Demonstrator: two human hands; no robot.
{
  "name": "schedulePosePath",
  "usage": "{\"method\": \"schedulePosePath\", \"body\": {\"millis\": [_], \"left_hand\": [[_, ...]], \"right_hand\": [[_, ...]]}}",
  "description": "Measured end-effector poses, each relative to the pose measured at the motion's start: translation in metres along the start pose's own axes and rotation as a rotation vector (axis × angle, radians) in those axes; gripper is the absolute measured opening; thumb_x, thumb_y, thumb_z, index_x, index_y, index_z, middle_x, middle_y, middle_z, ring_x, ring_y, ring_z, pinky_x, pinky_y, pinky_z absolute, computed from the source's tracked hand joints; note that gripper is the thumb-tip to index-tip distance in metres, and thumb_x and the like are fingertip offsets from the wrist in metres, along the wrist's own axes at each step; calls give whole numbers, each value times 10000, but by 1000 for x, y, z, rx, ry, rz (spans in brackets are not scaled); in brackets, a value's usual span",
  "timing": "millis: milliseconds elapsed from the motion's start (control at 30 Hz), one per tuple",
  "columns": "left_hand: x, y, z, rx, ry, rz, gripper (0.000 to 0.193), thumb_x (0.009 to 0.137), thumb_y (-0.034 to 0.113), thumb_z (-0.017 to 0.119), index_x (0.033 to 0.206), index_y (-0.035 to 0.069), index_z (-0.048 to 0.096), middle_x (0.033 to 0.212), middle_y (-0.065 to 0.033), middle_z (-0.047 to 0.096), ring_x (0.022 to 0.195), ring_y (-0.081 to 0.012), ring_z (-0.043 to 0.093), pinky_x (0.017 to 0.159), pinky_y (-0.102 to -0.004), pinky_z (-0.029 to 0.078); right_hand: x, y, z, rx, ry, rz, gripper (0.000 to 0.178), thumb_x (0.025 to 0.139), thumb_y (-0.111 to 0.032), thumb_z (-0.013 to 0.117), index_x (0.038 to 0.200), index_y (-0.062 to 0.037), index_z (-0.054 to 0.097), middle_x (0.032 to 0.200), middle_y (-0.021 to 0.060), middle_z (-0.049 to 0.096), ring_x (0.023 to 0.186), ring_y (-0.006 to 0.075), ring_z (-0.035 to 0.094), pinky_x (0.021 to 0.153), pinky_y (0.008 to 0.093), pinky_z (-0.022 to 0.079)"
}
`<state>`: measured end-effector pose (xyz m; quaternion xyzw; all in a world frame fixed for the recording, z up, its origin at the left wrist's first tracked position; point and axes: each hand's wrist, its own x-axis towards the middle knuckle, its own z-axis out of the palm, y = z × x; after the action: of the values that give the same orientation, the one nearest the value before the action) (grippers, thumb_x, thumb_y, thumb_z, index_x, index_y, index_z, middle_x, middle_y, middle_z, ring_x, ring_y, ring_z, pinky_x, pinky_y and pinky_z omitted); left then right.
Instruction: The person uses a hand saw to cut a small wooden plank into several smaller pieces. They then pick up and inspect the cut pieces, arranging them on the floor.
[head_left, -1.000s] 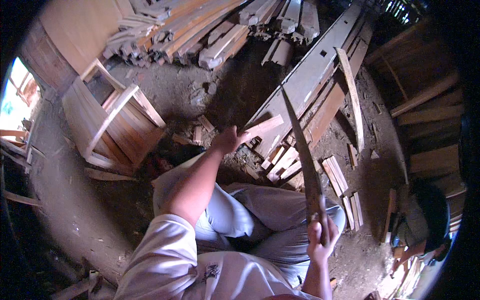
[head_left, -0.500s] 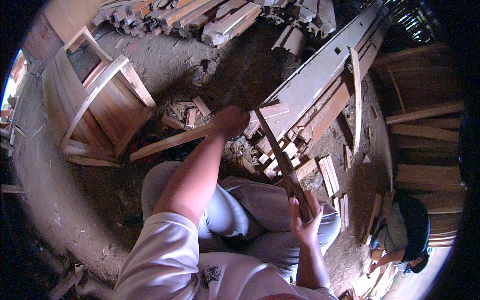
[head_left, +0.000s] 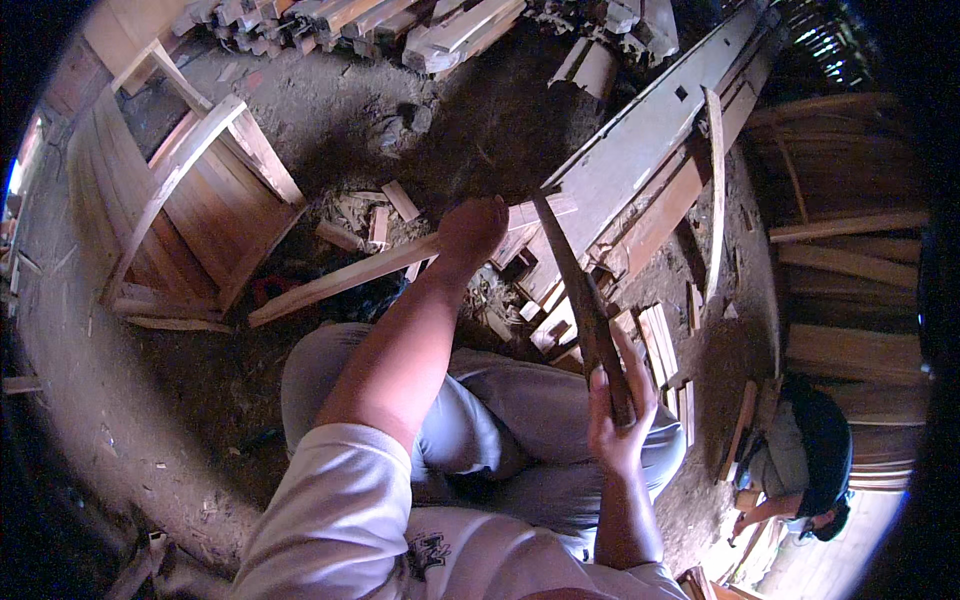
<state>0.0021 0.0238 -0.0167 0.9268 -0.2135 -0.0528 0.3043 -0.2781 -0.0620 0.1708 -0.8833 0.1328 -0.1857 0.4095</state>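
My left hand (head_left: 474, 232) is closed around a pale strip of wood (head_left: 345, 285), which slants up to the right, its right end over a long grey board. In my right hand (head_left: 622, 405), above my right knee, is a long dark tool with a wooden handle (head_left: 580, 295). The fingers wrap its thick near end, with the thumb along the side. It narrows upward, and its tip meets or overlaps the strip's right end. Whether it touches there, and what its working end looks like, I cannot tell.
The grey board (head_left: 640, 140) runs to the far right, with wood offcuts (head_left: 655, 345) near its close end. A slatted wooden frame (head_left: 190, 210) stands left. Stacked timber (head_left: 330, 20) lies at the back. Another person (head_left: 810, 450) bends down at lower right.
The tool has swung; its far end now sits lower and further right, by the strip's right end. My right hand has risen slightly. My left hand keeps its hold on the strip.
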Motion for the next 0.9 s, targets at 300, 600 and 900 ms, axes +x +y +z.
{"method": "schedulePosePath", "body": {"millis": [300, 600, 900], "left_hand": [[0, 17, -16, 25, -78, -21, 455, 1024, 309, 402, 890, 61, 760, 921, -201, 744, 857, -411, 729, 773, -559, 581], [-3, 21, -18, -75, -46, -134, 432, 1005, 322, 454, 884, 9, 725, 871, -238, 727, 797, -416, 724, 745, -564, 575], [4, 7, -1, -58, -62, -82, 420, 1016, 326, 438, 947, 31, 729, 892, -233, 729, 825, -409, 725, 765, -558, 577]], "right_hand": [[1, 4, 3, 38, -15, 19, 414, 982, -71, 577, 1380, 41, 574, 1353, 187, 635, 1203, 229, 621, 1030, 346, 469], [17, 10, 25, 56, -59, 31, 443, 946, 32, 558, 1388, 45, 566, 1335, 184, 650, 1180, 208, 639, 1022, 328, 476], [9, 12, 22, 16, -48, -30, 442, 937, 36, 575, 1379, 45, 569, 1336, 206, 645, 1228, 252, 632, 1045, 351, 473]]}}
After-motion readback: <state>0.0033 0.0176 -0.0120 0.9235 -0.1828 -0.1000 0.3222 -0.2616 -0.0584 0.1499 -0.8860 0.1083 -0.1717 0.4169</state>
